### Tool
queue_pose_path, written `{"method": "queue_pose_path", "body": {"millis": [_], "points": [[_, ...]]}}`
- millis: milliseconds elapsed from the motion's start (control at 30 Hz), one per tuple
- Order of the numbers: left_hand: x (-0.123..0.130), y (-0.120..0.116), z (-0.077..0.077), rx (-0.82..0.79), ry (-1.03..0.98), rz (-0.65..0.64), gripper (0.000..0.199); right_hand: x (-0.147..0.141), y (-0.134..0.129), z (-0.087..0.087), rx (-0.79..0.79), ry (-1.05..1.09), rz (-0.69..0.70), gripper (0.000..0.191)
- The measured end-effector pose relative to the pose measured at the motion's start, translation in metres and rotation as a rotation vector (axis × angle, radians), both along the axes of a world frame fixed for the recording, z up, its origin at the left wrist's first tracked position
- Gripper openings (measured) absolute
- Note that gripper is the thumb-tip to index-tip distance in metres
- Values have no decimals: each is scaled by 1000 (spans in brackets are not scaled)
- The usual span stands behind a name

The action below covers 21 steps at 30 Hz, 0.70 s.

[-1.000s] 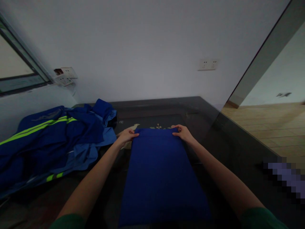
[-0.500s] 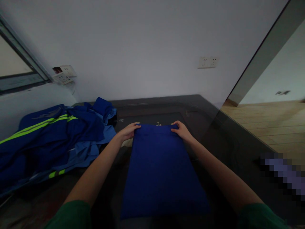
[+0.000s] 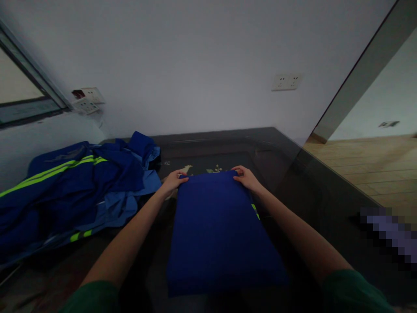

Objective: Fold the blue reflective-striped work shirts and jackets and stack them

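Note:
A dark blue garment [image 3: 216, 226], folded into a long flat rectangle, lies in front of me. Its far edge is pinched at both corners. My left hand [image 3: 175, 180] grips the far left corner between thumb and fingers. At the far right corner, my right hand [image 3: 244, 177] has the same kind of pinch. A short bit of yellow-green stripe [image 3: 256, 211] shows along the garment's right side, beside my right forearm. The garment's underside is hidden.
The dark glossy tabletop [image 3: 286, 174] has a floral print beyond the garment. At left lies a heap of blue clothes [image 3: 107, 174] with yellow-green stripes. A white wall with a socket plate [image 3: 286, 82] stands behind. At right is a pixelated patch [image 3: 387, 234].
The garment's far edge has shifted slightly left and toward me, with both hands still pinching it. Yellow-green stripe now shows at its right side, and more floral print shows beyond it.

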<state>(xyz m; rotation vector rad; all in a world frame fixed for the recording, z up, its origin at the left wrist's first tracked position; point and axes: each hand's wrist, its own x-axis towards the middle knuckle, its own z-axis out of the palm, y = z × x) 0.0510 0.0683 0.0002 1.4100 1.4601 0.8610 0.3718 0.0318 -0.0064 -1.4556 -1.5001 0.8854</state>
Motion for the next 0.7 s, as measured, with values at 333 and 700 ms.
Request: {"method": "queue_pose_path", "body": {"millis": [333, 700], "points": [[8, 15, -3, 314, 178, 13, 23, 21, 0, 2, 147, -87, -37, 41], [26, 3, -23, 477, 735, -92, 24, -8, -29, -7, 66, -1004, -113, 46]]}}
